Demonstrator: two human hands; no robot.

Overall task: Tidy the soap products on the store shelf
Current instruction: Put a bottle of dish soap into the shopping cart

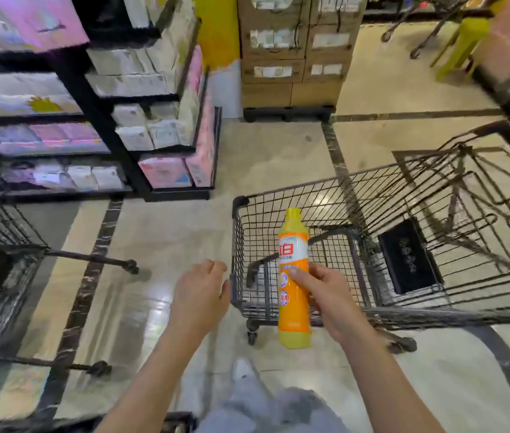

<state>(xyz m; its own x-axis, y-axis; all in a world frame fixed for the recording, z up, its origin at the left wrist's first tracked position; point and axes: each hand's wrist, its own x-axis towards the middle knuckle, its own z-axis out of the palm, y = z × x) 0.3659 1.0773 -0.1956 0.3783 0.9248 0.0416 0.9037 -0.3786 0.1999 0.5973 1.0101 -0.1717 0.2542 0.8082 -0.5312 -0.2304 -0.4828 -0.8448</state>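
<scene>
Orange-yellow soap bottle [291,304] is held upright in the R hand [325,295], thumb across the label & fingers wrapped behind, above the near edge of a wire cart [241,202]. L hand [200,295] is seen loose, fingers lightly curled, nothing gripped, just beside the cart's near corner; contact can't be told. Shelves [100,120] w/ pale packs are seen at left, stacked cardboard boxes [291,51] beyond the cart

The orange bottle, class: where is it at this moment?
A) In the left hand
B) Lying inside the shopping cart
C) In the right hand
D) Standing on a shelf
C: the right hand grips the orange bottle around its middle and holds it upright, while the left hand holds nothing.
</scene>
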